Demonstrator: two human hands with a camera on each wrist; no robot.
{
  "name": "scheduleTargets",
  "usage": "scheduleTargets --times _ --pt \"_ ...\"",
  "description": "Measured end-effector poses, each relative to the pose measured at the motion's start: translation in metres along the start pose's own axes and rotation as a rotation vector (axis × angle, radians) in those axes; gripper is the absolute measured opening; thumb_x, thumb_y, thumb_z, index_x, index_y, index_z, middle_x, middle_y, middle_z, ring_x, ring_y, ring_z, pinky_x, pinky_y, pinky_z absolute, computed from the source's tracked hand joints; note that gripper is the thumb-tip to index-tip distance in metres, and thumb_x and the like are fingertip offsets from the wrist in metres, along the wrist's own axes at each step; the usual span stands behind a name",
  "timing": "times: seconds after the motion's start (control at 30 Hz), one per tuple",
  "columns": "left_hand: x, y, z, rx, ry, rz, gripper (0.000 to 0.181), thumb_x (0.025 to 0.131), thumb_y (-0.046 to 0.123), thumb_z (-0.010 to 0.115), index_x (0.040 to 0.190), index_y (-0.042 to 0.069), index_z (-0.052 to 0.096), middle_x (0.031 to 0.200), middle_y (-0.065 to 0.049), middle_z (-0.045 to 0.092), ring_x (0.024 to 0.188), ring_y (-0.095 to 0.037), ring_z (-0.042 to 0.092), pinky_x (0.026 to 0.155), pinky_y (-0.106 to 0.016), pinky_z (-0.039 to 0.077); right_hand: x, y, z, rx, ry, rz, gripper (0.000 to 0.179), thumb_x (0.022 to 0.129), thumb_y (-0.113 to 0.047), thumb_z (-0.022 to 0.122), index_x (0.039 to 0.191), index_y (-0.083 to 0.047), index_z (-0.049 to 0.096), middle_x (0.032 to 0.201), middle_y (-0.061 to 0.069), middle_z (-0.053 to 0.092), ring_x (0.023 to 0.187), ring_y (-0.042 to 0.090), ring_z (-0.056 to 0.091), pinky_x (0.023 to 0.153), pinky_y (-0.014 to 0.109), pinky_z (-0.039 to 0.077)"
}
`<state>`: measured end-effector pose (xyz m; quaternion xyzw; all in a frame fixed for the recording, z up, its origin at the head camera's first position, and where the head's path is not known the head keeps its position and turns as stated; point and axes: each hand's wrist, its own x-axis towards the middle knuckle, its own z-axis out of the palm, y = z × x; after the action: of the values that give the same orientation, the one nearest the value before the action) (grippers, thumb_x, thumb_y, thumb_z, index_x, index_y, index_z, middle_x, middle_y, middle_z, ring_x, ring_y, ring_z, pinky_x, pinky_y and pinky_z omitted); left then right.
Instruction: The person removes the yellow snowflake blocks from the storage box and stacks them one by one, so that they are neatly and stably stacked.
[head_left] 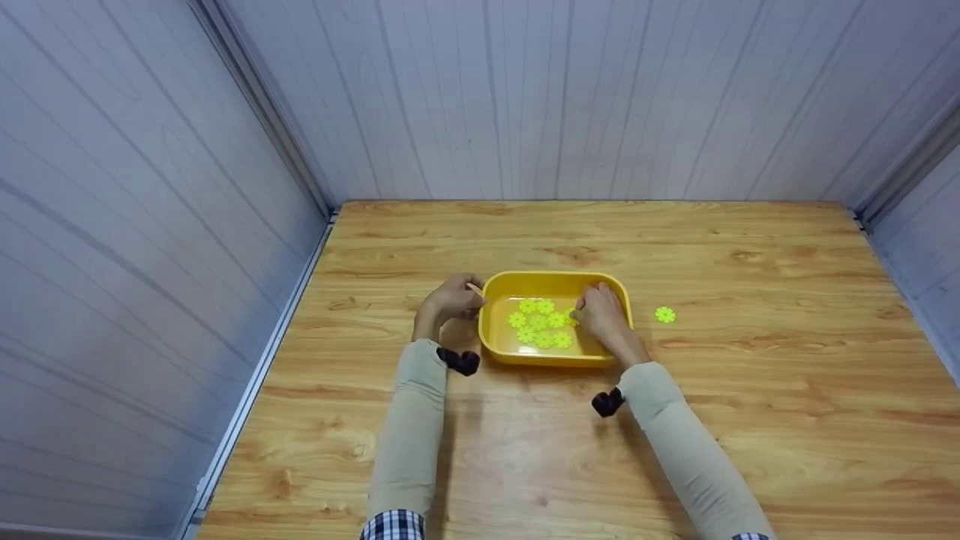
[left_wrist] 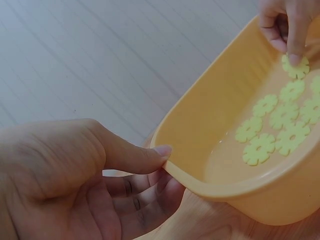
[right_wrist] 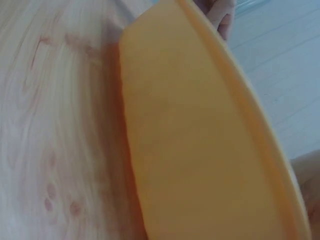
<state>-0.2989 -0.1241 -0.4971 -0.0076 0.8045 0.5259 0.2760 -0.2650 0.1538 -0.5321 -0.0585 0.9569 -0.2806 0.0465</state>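
Note:
A yellow plastic basin (head_left: pixel 551 361) sits on the wooden table, with several bright yellow flower-shaped discs (left_wrist: pixel 258 149) spread over its floor. My left hand (head_left: pixel 454 298) pinches the rim at the basin's left end, thumb on top and curled fingers underneath. Reaching over the right part of the basin, my right hand (head_left: pixel 602 315) pinches one notched disc (left_wrist: pixel 296 69) between thumb and finger, close over the basin floor. In the right wrist view the basin's outer wall (right_wrist: pixel 190 125) hides most of the right hand and the discs.
One more yellow disc (head_left: pixel 665 314) lies on the table (head_left: pixel 757 360) just right of the basin. Pale panelled walls (head_left: pixel 525 97) border the table at the back and both sides. A small black wrist camera (head_left: pixel 459 362) hangs by the left sleeve, another (head_left: pixel 607 403) by the right.

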Motion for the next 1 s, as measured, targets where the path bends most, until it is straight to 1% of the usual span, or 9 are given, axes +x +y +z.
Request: scheduleTargets --times 0.13,0.33,0.43,0.53,0.6,0.7,0.77,0.87,1.0 --pt "0.000 0.000 0.000 0.000 0.007 -0.008 0.033 0.091 0.003 0.055 0.123 0.001 0.052 0.087 -0.006 0.051 0.077 -0.016 0.054 0.082 -0.037 0.053 -0.001 -0.001 -0.003 0.051 0.007 -0.011 0.013 0.090 -0.015 0.065 0.089 -0.002 0.062 0.096 0.014 0.052 0.090 0.028 0.048 0.081 0.040 0.041" --pt "-0.001 0.001 0.000 0.009 0.008 -0.007 0.035 0.090 0.003 0.055 0.125 -0.001 0.051 0.087 -0.006 0.051 0.077 -0.016 0.054 0.080 -0.036 0.053 -0.003 -0.003 -0.009 0.138 0.049 -0.050 0.015 0.092 -0.018 0.064 0.094 -0.003 0.062 0.102 0.019 0.053 0.094 0.029 0.048 0.085 0.044 0.042" --pt "-0.002 0.001 0.001 0.018 0.004 -0.005 0.036 0.091 0.004 0.055 0.126 -0.001 0.050 0.087 -0.006 0.052 0.077 -0.016 0.054 0.081 -0.036 0.053 -0.004 -0.004 -0.012 0.170 0.063 -0.062 0.016 0.092 -0.020 0.063 0.093 -0.004 0.061 0.102 0.019 0.051 0.092 0.029 0.045 0.084 0.042 0.040" --pt "-0.002 0.001 0.001 0.021 0.003 -0.005 0.036 0.091 0.003 0.055 0.126 -0.001 0.049 0.087 -0.006 0.052 0.077 -0.016 0.054 0.083 -0.038 0.053 -0.004 -0.003 -0.014 0.188 0.081 -0.067 0.018 0.092 -0.022 0.063 0.092 -0.004 0.061 0.102 0.019 0.050 0.091 0.028 0.044 0.082 0.039 0.038" --pt "-0.002 0.001 0.001 0.010 0.000 0.000 0.036 0.091 0.002 0.054 0.126 -0.002 0.049 0.086 -0.006 0.051 0.075 -0.016 0.053 0.085 -0.041 0.053 -0.004 -0.003 -0.016 0.205 0.093 -0.065 0.018 0.092 -0.023 0.063 0.092 -0.005 0.061 0.103 0.019 0.049 0.091 0.028 0.043 0.081 0.038 0.037" --pt "-0.002 0.001 0.001 -0.012 -0.004 0.007 0.037 0.090 0.000 0.053 0.126 -0.003 0.049 0.084 -0.006 0.050 0.072 -0.016 0.052 0.089 -0.046 0.051 -0.004 -0.003 -0.020 0.224 0.115 -0.059 0.018 0.092 -0.023 0.063 0.091 -0.006 0.060 0.101 0.017 0.049 0.091 0.027 0.043 0.079 0.037 0.037" --pt "-0.002 0.001 0.001 -0.021 -0.006 0.009 0.036 0.090 -0.001 0.053 0.126 -0.003 0.048 0.083 -0.006 0.050 0.071 -0.016 0.051 0.091 -0.047 0.051 -0.005 -0.004 -0.023 0.242 0.130 -0.056 0.018 0.092 -0.023 0.063 0.091 -0.006 0.059 0.100 0.014 0.048 0.091 0.027 0.043 0.079 0.037 0.037" --pt "-0.002 0.001 0.001 -0.010 -0.002 0.006 0.035 0.090 -0.001 0.054 0.125 -0.002 0.049 0.083 -0.005 0.050 0.071 -0.015 0.052 0.088 -0.044 0.052 -0.005 -0.003 -0.026 0.260 0.157 -0.060 0.018 0.092 -0.023 0.064 0.090 -0.006 0.059 0.099 0.013 0.047 0.092 0.028 0.045 0.080 0.038 0.038" --pt "-0.001 0.002 0.001 0.010 0.003 0.002 0.035 0.090 0.000 0.055 0.125 -0.001 0.050 0.084 -0.005 0.050 0.073 -0.015 0.051 0.081 -0.037 0.053 -0.005 0.001 -0.028 0.275 0.177 -0.065 0.018 0.093 -0.023 0.063 0.091 -0.005 0.059 0.101 0.015 0.049 0.095 0.030 0.046 0.083 0.040 0.040"
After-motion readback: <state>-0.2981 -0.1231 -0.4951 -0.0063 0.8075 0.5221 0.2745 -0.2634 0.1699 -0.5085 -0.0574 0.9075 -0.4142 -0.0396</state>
